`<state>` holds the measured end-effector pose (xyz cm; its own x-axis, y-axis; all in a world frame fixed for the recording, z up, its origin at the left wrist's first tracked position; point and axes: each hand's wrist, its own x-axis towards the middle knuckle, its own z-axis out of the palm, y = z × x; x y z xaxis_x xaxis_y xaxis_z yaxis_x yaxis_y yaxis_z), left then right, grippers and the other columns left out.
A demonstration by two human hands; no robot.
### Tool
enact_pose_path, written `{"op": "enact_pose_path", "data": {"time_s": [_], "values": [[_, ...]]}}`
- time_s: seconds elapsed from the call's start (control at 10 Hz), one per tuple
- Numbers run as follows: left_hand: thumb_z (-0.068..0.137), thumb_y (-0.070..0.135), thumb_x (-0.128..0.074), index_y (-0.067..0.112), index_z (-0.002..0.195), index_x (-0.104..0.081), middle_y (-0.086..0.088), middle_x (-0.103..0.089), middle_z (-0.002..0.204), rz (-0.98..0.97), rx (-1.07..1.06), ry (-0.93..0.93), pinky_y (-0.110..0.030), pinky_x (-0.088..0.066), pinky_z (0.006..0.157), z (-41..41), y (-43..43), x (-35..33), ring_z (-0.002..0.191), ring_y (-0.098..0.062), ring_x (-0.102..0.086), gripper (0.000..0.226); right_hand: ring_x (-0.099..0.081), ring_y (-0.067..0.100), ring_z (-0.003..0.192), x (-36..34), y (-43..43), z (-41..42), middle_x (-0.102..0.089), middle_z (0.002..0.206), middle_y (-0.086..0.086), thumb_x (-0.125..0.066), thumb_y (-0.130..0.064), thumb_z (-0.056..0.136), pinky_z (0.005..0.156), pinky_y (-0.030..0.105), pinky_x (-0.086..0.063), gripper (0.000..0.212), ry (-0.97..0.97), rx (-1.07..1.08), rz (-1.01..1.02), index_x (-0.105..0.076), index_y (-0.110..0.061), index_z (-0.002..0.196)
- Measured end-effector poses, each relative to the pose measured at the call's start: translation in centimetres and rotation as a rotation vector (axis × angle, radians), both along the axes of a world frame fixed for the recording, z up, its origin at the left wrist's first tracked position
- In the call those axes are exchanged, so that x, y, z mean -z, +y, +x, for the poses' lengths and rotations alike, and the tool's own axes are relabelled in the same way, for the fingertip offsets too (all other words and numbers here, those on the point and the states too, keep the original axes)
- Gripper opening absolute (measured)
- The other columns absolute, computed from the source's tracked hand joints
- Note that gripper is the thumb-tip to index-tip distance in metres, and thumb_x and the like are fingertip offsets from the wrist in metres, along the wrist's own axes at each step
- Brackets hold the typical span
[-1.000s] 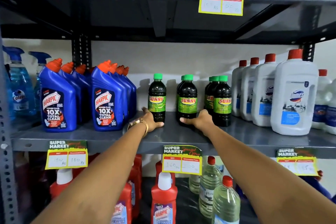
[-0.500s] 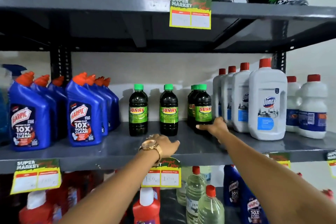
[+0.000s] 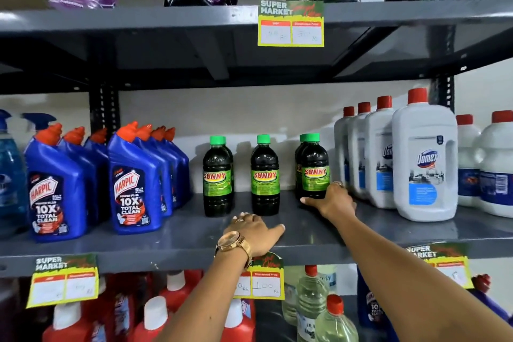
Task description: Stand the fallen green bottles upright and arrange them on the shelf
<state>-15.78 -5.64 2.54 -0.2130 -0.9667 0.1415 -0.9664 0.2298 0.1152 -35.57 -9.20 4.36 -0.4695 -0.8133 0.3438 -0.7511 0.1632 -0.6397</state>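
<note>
Right hand [image 3: 334, 201] is resting at the foot of the rightmost green bottle [image 3: 315, 166], fingers curled loosely against its base, thumb stretched along the shelf [image 3: 180, 233]; we cannot tell whether it is actually gripping. Left hand [image 3: 254, 232] is lying palm-down and open on the shelf, just in front of the middle green bottle [image 3: 265, 175], not touching it, a gold watch [image 3: 231, 241] on its wrist.

We are noting all visible green bottles standing upright, labels facing out. Taking the middle green bottle as landmark: the left green bottle [image 3: 217, 176] is standing to its left with a gap between them, another partly hidden behind it; the rightmost one is standing further off to the right, with one more behind it. Blue Harpic bottles [image 3: 133, 183] are sitting left of the landmark, beyond the left green bottle; white Domex bottles [image 3: 424, 164] are sitting to the right, close beside the rightmost green bottle.
</note>
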Motion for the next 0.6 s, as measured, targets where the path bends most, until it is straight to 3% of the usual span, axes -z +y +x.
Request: {"op": "enact_pose_path", "data": {"time_s": [0.4,0.6], "values": [[0.085,0.065,-0.022,0.006,0.146,-0.023,-0.014,-0.019,0.156,0.007,0.003,0.038,-0.04,-0.02,0.111,-0.2,0.1,0.1,0.141,-0.029,-0.018,0.085,-0.059,0.037,0.115,0.3,0.5,-0.2,-0.062,0.123,0.019,-0.077,-0.054,0.071,0.097,0.046,-0.049,0.082,-0.012,-0.035,-0.03,-0.046,0.0,0.125],[0.083,0.069,-0.02,0.007,0.148,-0.016,-0.014,-0.01,0.158,0.037,-0.005,0.051,-0.04,-0.015,0.113,0.0,0.2,-0.5,0.143,-0.031,-0.011,0.09,-0.047,0.039,0.129,-0.3,1.5,0.6,-0.044,0.14,0.023,-0.076,-0.058,0.069,0.104,0.048,-0.043,0.104,-0.045,-0.06,-0.05,-0.034,0.005,0.14]]}}
